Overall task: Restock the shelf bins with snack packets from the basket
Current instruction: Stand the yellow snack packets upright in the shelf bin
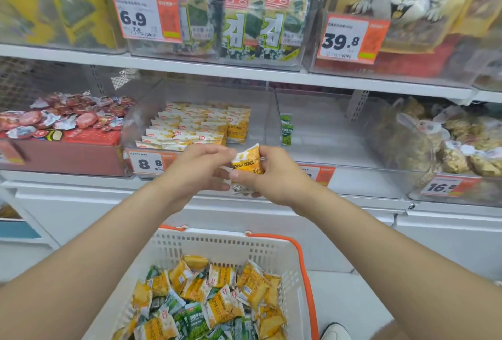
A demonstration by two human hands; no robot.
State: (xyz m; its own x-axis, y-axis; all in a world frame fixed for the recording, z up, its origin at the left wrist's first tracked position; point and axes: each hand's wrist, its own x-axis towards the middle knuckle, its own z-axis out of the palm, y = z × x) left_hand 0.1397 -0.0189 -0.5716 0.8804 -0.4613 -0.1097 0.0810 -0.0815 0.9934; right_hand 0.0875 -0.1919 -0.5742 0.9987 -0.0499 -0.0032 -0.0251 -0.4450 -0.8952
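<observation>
Bottom centre, the basket (217,239) holds mixed yellow and green packets (217,299). Mid-frame, the bin (260,122) has yellow rows (184,128) with room at right. Before it the left hand (195,168) and right hand (277,174) both pinch one yellow packet (247,160); best laid flat, aligned with those rows.

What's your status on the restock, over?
Left hand and right hand both pinch one yellow packet, just short of the yellow-packet bin. The basket below holds loose packets. Nothing seen blocking the bin.
</observation>
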